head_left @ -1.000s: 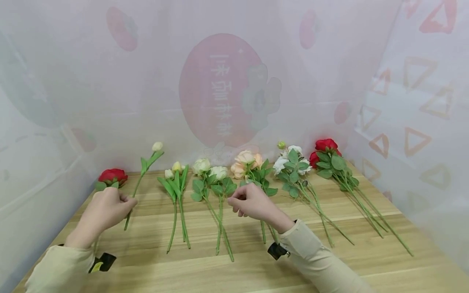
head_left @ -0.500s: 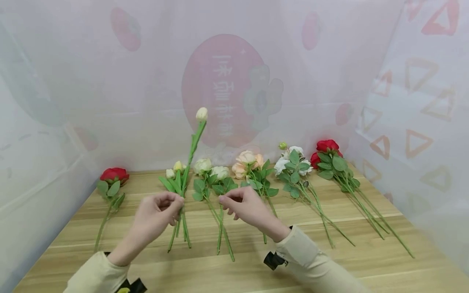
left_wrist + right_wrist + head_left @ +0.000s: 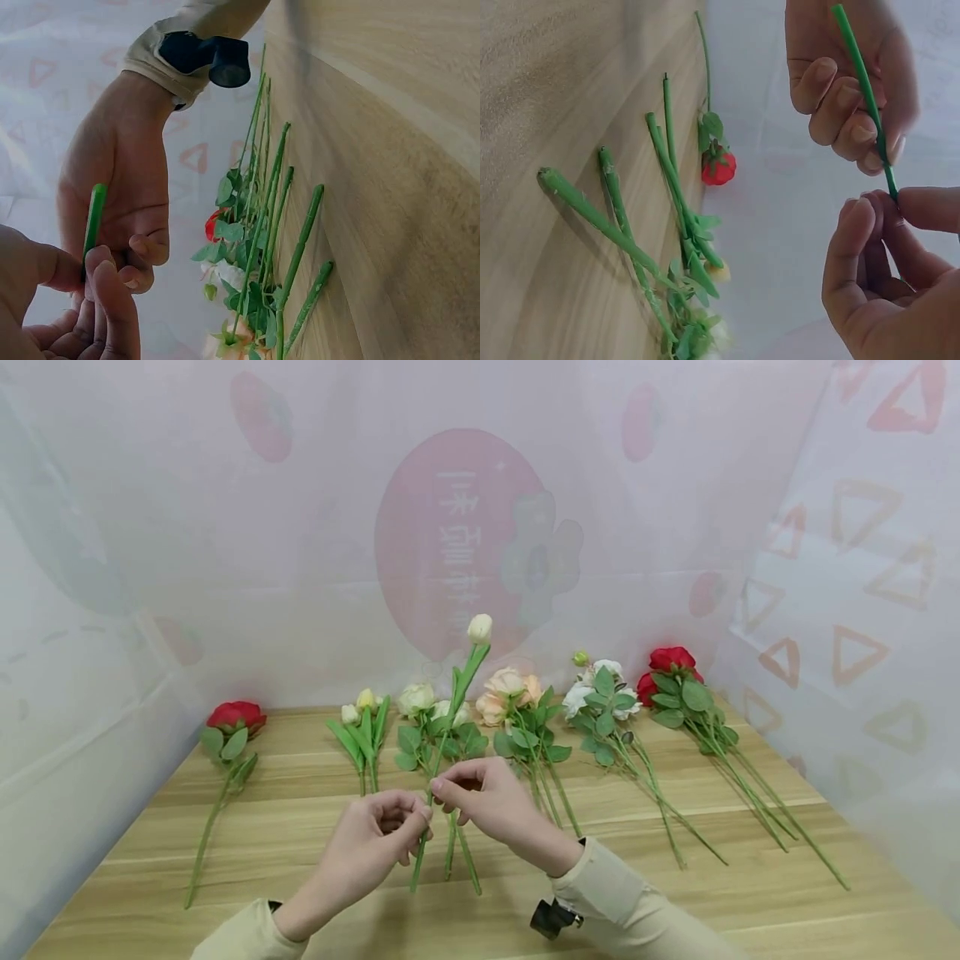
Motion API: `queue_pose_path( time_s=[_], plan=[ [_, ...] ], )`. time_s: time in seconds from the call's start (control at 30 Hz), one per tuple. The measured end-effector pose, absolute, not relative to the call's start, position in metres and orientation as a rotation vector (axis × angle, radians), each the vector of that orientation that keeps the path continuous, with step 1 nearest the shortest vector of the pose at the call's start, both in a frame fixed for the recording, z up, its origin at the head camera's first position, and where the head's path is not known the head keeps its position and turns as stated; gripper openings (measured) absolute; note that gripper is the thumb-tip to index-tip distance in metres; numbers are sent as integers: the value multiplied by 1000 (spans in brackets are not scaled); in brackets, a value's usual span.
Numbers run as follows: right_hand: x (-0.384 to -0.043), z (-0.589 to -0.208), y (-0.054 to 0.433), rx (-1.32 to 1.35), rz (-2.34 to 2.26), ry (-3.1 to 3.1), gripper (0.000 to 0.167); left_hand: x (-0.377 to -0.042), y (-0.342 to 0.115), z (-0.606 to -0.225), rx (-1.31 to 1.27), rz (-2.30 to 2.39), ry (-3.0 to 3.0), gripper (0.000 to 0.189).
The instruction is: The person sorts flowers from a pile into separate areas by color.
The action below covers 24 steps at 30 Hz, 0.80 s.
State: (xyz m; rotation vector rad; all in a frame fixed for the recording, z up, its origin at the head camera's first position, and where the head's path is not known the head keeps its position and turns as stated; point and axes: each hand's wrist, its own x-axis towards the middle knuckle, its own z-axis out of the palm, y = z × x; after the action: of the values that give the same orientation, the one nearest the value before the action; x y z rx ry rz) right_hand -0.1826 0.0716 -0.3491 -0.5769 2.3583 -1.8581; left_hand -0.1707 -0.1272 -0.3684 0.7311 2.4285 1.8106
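A single cream tulip (image 3: 480, 629) stands tilted in front of me, its flower head up and to the right, its green stem (image 3: 862, 86) raised above the table. My left hand (image 3: 367, 839) pinches the lower stem between thumb and fingertips, the cut end sticking out past them. Just above it, my right hand (image 3: 498, 802) pinches the same stem with thumb and forefinger. Behind the raised tulip lie pale green-white roses (image 3: 415, 700), partly hidden by its leaves and my hands. To their left lie more tulips (image 3: 365, 700), white and yellow.
A lone red rose (image 3: 236, 717) lies at the left of the wooden table (image 3: 300, 935). Right of centre are peach roses (image 3: 504, 685), white roses (image 3: 577, 700) and red roses (image 3: 671, 658), stems toward me. A printed curtain (image 3: 315, 527) hangs behind.
My left hand has carried the tulip from beside the red rose rightward to the centre. My right hand has shifted slightly left and lower, and now pinches the stem too.
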Motion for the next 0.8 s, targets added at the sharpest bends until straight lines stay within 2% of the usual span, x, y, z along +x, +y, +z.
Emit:
queue_pose_path(
  time_s=[0.23,0.33,0.47,0.57,0.8],
  plan=[
    [-193,-353,64,-613,-1751,2479,16,-173,-138,-370,740,1761,2628,12],
    [-203,-354,54,-632,-1656,2569,24,-180,-158,-366,691,1792,2869,9],
    [-217,-352,35,-582,-1518,2630,44,-194,-197,-358,552,1723,3094,22],
    [-230,-352,17,-506,-1434,2632,52,-202,-222,-354,402,1660,3158,31],
    [-256,-362,-23,-340,-1298,2650,52,-209,-243,-352,332,1611,3216,33]
  ],
)
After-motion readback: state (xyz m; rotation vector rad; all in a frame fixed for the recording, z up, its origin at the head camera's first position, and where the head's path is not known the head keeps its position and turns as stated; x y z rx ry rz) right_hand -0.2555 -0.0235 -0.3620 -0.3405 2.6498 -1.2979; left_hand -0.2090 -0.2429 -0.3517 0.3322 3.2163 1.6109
